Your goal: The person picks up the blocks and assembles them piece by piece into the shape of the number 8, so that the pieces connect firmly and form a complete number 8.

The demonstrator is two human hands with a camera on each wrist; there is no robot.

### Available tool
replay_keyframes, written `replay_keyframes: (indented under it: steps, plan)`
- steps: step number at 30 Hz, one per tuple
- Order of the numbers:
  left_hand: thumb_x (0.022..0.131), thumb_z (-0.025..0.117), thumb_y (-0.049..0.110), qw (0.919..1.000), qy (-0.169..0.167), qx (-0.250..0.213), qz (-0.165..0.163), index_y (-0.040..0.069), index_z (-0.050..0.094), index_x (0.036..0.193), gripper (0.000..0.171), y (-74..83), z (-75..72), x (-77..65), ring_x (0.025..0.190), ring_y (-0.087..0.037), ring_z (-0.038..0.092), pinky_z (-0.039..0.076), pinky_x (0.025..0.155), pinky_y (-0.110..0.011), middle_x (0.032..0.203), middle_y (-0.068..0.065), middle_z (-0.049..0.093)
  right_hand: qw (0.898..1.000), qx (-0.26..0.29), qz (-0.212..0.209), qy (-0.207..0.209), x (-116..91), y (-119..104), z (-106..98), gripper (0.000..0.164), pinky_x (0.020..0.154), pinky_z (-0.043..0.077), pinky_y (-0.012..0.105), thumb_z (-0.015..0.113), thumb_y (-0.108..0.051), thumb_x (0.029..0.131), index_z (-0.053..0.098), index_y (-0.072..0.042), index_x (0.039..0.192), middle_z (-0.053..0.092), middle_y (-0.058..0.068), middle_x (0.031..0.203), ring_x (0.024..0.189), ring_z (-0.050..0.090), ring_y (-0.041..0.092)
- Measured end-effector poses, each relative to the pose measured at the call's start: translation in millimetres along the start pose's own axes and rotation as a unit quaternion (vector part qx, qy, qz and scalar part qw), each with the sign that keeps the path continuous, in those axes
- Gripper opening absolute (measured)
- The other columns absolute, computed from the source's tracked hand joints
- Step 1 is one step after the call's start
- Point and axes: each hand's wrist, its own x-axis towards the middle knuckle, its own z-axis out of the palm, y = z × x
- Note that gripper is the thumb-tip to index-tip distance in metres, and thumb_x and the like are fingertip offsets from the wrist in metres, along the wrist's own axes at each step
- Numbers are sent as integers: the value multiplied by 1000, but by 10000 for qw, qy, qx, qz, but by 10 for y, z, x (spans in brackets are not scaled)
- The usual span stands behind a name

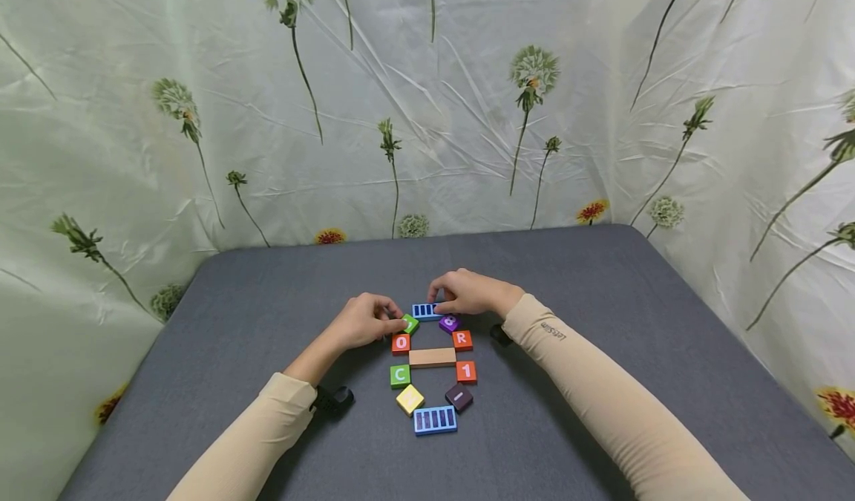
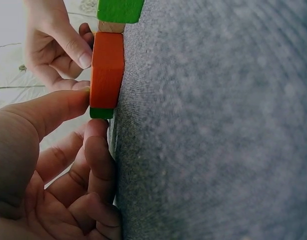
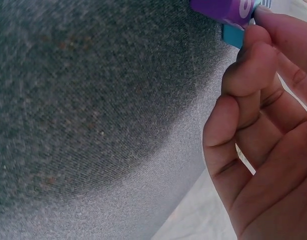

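At the upper left of a ring of small blocks, my left hand (image 1: 364, 320) pinches a green letter block (image 1: 411, 325) between thumb and fingers. Just in front of it lies a red block marked 0 (image 1: 401, 344); in the left wrist view this red block (image 2: 107, 70) hides most of the green one. My right hand (image 1: 470, 292) reaches over the far end of the ring, its thumb and fingers about a blue slotted block (image 1: 422, 311). Beside the thumb sits a purple block (image 1: 450, 324). The blue block (image 3: 232, 36) is mostly covered in the right wrist view.
A plain wooden plank (image 1: 432, 358) crosses the ring's middle. Around it lie a red R block (image 1: 462, 340), a red 1 block (image 1: 466, 372), a green C block (image 1: 400, 376), a yellow block (image 1: 410, 400), a dark block (image 1: 459, 397) and another blue slotted block (image 1: 436, 420).
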Motion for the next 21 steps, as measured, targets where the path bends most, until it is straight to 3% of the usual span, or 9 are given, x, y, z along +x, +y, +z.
replay_keyframes:
  steps: [21]
  plan:
    - [97,81,27,10000,-48,-14,57,13,79,101,15,-18,12,-12,60,-10,57,42,57,-28,70,4,64,9997,198,-68,151,-109,7,-22,25,63,43,22,67,-22,107,72,-10,128,66,-1,79,65,53,6]
